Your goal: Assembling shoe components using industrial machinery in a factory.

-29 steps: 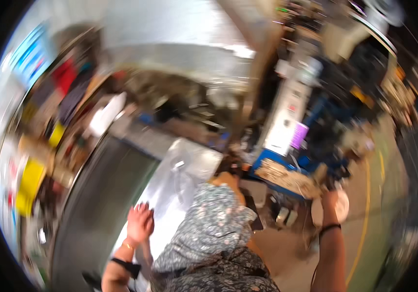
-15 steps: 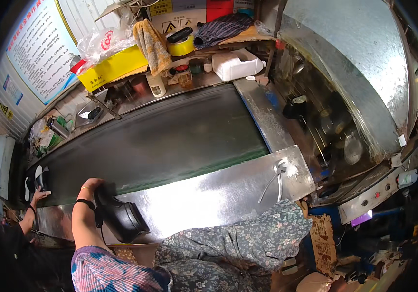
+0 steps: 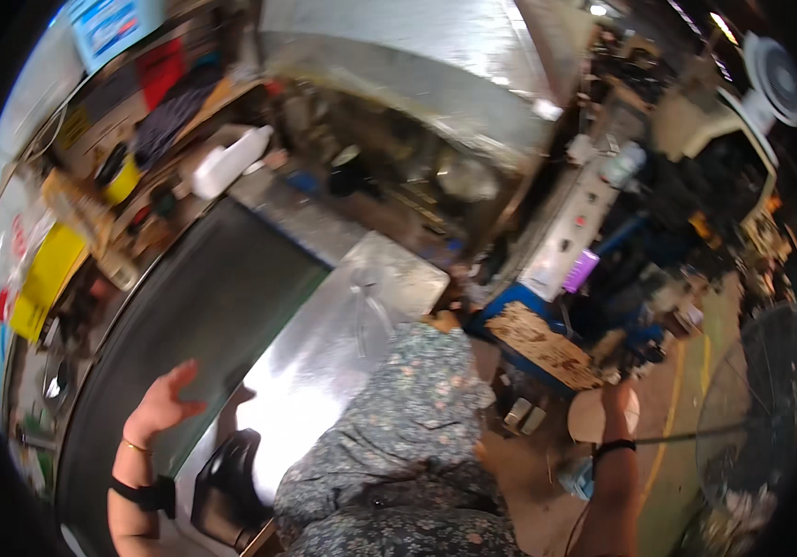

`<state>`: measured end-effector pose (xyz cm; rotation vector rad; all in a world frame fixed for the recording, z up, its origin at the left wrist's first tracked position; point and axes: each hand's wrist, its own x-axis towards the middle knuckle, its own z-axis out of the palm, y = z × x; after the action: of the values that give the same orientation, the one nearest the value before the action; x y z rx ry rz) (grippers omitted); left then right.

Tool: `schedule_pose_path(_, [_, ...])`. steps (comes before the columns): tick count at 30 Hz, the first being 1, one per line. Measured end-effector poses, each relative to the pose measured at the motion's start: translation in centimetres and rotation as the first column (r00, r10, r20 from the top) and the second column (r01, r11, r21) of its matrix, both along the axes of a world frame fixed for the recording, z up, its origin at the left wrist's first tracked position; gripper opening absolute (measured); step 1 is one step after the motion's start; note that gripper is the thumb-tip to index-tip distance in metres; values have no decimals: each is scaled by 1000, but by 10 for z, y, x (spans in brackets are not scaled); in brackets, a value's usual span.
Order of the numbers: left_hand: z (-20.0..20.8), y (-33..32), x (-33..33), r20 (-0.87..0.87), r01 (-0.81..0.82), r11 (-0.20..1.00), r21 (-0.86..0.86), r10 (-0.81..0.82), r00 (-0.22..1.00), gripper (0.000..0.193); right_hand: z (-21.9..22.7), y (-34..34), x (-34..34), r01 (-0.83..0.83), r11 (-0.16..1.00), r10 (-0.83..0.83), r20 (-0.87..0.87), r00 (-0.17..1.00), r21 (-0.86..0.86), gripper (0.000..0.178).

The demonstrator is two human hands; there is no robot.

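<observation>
My left hand [image 3: 162,404] is raised with its fingers spread and holds nothing. It hovers over the edge where the dark flat machine bed [image 3: 203,306] meets a shiny metal plate [image 3: 324,353]. A black object [image 3: 227,473] lies on the plate just below that hand, apart from it. My right hand [image 3: 617,397] hangs low at my right side, against a round beige disc [image 3: 592,420] near the floor. Blur hides whether its fingers grip the disc. My flowered clothing [image 3: 398,446] fills the lower middle.
A metal handle [image 3: 366,297] sits on the plate. A white container [image 3: 227,162] and a yellow box [image 3: 45,278] stand on the cluttered shelf beyond the bed. On the right are a worn wooden board [image 3: 547,343] on a blue stand, a large wire-guard fan [image 3: 761,408] and a white fan [image 3: 775,79].
The view has swung to the right. My left hand has left the black object and is now lifted and open. My right arm has come back into view.
</observation>
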<state>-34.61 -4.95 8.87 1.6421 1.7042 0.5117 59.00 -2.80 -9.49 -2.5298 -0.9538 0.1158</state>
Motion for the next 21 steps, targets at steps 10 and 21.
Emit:
schedule_pose_path(10, [-48,-82,97,-695,-73,949,-306,-170,699,107,36,-26,-43,78,974,-99,89,991,213,42])
schedule_pose_path(21, [108,-62,170,47,-114,949,293,105,993,77,64,-23,-273,284,851,473,-880,-48,442,28])
